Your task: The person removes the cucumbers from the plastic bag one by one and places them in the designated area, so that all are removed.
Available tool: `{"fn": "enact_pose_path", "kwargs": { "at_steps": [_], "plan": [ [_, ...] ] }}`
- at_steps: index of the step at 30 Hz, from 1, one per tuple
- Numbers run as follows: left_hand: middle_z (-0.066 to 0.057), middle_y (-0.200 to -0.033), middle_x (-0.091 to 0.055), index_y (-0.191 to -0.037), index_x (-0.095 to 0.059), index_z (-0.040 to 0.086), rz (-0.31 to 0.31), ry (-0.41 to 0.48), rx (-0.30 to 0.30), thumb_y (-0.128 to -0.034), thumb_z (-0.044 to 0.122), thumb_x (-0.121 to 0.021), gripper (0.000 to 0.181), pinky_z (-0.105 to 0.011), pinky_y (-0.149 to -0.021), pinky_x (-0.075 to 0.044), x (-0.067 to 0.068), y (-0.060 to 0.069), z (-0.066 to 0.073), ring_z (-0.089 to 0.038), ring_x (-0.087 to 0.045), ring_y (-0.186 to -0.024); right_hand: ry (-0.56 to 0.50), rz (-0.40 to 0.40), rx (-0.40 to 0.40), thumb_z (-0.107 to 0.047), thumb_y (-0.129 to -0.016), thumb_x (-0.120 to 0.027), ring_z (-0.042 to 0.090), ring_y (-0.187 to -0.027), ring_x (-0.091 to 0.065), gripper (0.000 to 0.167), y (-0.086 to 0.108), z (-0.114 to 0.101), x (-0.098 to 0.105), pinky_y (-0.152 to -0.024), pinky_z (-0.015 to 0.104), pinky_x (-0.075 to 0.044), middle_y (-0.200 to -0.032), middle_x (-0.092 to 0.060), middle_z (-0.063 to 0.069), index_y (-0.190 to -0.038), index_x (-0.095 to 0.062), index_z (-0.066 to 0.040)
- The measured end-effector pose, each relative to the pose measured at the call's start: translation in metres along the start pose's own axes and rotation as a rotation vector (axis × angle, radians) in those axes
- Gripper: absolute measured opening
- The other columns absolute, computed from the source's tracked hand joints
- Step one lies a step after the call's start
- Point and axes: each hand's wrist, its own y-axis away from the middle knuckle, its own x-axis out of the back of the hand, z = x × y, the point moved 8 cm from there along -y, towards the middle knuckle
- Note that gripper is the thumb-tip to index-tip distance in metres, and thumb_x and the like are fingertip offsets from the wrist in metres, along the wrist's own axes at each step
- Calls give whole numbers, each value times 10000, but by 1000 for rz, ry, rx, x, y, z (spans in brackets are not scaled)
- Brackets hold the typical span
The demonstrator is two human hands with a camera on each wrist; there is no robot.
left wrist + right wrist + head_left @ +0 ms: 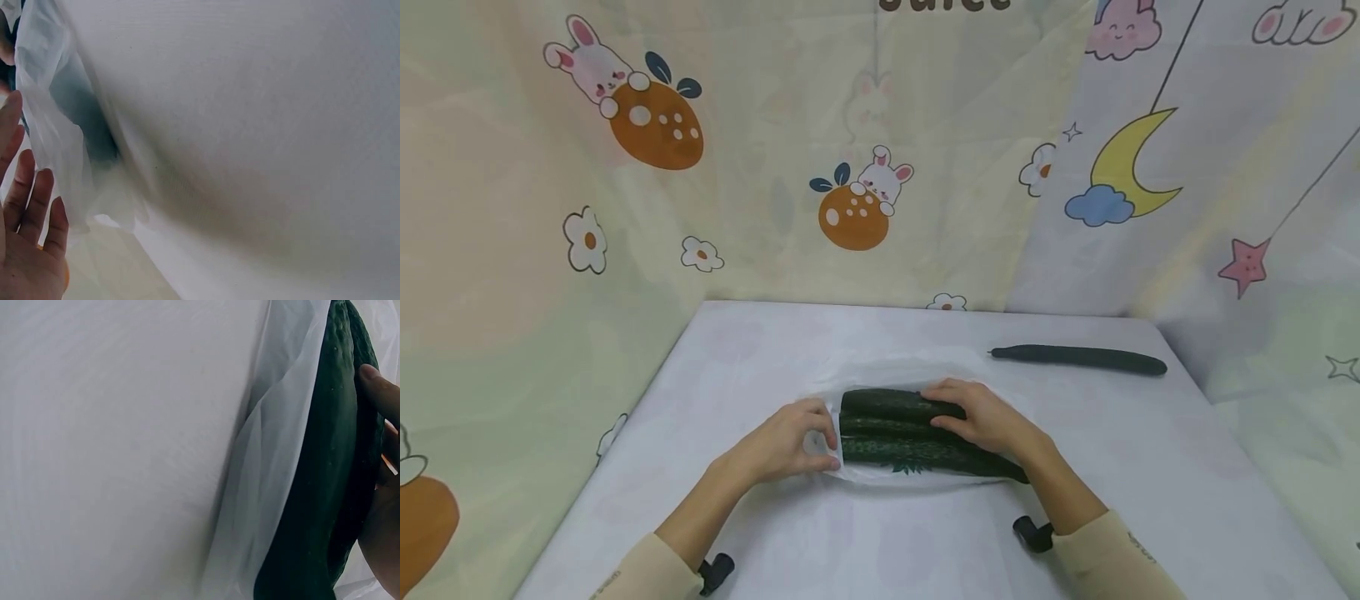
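On the table (880, 550), between both hands: three cucumbers (880, 427) lying side by side against the white bag (269, 444), with long axis running from left to right. Most decisive, to judge from here: left ends meeting the bag's edge, just to the right of the left hand (786, 437). Nearer to this edge, left fingers curved, close to the thumb; not possible to tell if pinching the bag. Farther to the right, right hand (985, 412) with fingers bent over the farthest cucumber (880, 404), holding it. Beyond and to the right, a loose cucumber (1078, 357), almost parallel, thin tip toward left, nearer to the right hand.
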Motion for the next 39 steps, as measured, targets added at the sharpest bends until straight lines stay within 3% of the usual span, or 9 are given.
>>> {"fn": "enact_pose_path", "kwargs": {
  "at_steps": [10, 17, 24, 30, 39],
  "plan": [
    [164, -941, -575, -905, -722, 298, -11, -6, 31, -808, 348, -879, 191, -308, -843, -502, -4, 4, -5, -98, -583, -916, -13, 8, -9, -228, -990, -702, 246, -1286, -601, 449, 3, -3, 1, -1042, 447, -503, -1389, -633, 44, -1411, -617, -95],
    [163, -967, -579, -927, -724, 296, -24, -11, 38, -810, 348, -880, 202, -320, -858, -512, 0, 7, -6, -99, -595, -948, -27, 27, 18, -208, -986, -706, 251, -1280, -604, 444, 4, -9, 5, -1033, 451, -509, -1384, -634, 48, -1405, -619, -88],
    [174, -977, -584, -936, -733, 285, -27, -3, 10, -807, 343, -887, 210, -328, -873, -521, -1, 4, -6, -101, -609, -961, -46, 30, 30, -220, -994, -696, 247, -1278, -603, 436, 10, -13, 10, -1026, 457, -512, -1377, -633, 25, -1408, -617, -106],
    [164, -975, -605, -931, -731, 277, -18, -7, -21, -816, 349, -879, 201, -341, -881, -524, -2, -1, -2, -97, -613, -968, -97, 27, -23, -210, -976, -718, 207, -1299, -587, 443, 19, -12, 19, -1043, 432, -503, -1393, -619, -26, -1403, -624, -137],
    [163, -1030, -625, -944, -731, 285, -56, -28, 36, -818, 341, -873, 197, -370, -947, -519, -1, -2, -5, -111, -610, -1069, -141, 0, -19, -232, -984, -709, 171, -1279, -592, 445, 20, -15, 21, -1035, 400, -511, -1374, -622, -50, -1412, -612, -159]
  ]
}}
